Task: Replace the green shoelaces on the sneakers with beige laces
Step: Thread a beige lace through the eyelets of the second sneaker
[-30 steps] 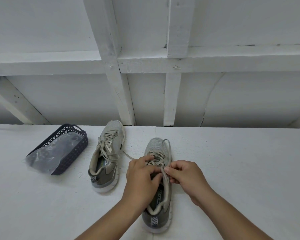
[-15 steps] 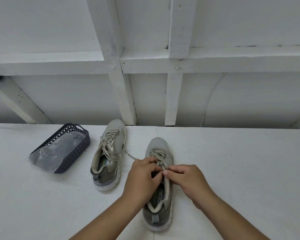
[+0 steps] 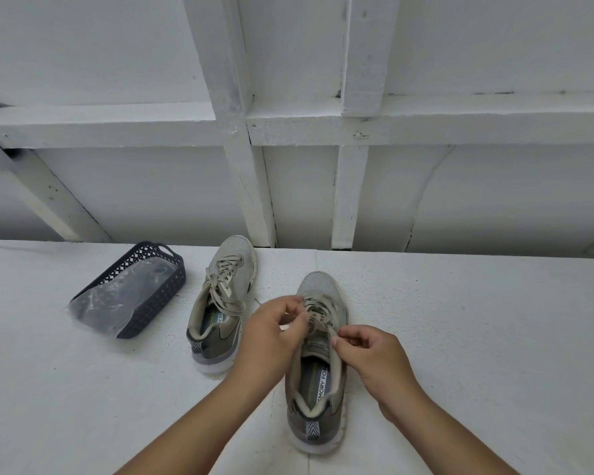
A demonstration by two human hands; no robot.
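Both hands (image 3: 271, 334) pinch flat woven lace (image 3: 318, 318), mesh sneaker (image 3: 318, 365).

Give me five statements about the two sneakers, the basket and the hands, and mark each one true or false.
1. Both hands work at the laces of the sneaker nearer the person. True: the left hand and the right hand pinch the beige lace of the near sneaker.
2. The far sneaker has no lace in it. False: it is laced in beige.
3. The dark basket lies left of both sneakers. True.
4. The basket holds a pair of socks. False: a clear plastic bag sits in it.
5. The near sneaker lies on its side. False: it stands on its sole, toe pointing away from the person.
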